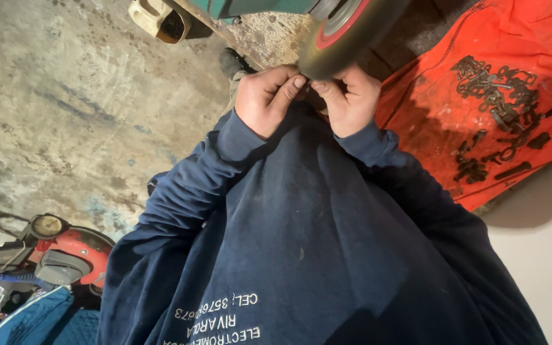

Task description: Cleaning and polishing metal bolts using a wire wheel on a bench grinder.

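Both hands are meeting just below the grinding wheel (pixel 343 35) at the far middle of the scene. The left hand (pixel 268 97) is curling its fingers inward, and the right hand (pixel 351 99) is pressing its fingertips against them, pinching something small that is hidden between them; what it is cannot be told. Dark blue sleeves (pixel 225 160) are running back toward the camera. To the right, an orange cloth (pixel 499 38) is lying on the floor, carrying dark metal parts (pixel 496 96). A red machine (pixel 78 252) is sitting near left.

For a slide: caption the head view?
Both hands, left and right, meet beneath a wheel, beside an orange cloth.
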